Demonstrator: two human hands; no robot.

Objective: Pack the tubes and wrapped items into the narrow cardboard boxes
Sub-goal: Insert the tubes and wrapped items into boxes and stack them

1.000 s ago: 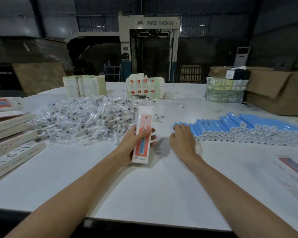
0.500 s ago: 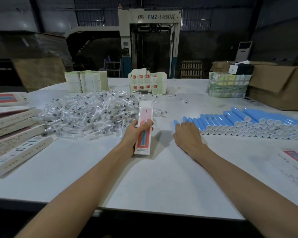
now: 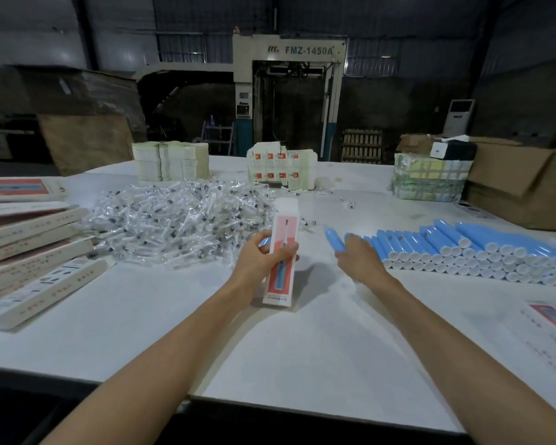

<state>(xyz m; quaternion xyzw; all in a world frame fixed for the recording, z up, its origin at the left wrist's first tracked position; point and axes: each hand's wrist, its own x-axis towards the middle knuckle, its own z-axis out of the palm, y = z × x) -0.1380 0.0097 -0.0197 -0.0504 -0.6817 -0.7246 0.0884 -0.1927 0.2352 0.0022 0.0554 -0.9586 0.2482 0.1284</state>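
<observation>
Over the surface [image 3: 302, 348], left hand [image 3: 258, 258] grips a box [image 3: 281, 252]; right hand [image 3: 360, 261] pinches a tube [image 3: 333, 239].
Tube hovers between box and tube row [image 3: 463, 248]; line it up with the box's top before sliding in.

We see only the blurred front of the blue tube [image 3: 333, 239]; our right hand [image 3: 361, 260] covers its rear. A blue sliver [image 3: 264, 241] shows behind our left hand [image 3: 256, 263], and we cannot tell what it is. The print on the narrow box [image 3: 281, 261] is too small to read. The stacked boxes [image 3: 29, 245] run off the left edge.
</observation>
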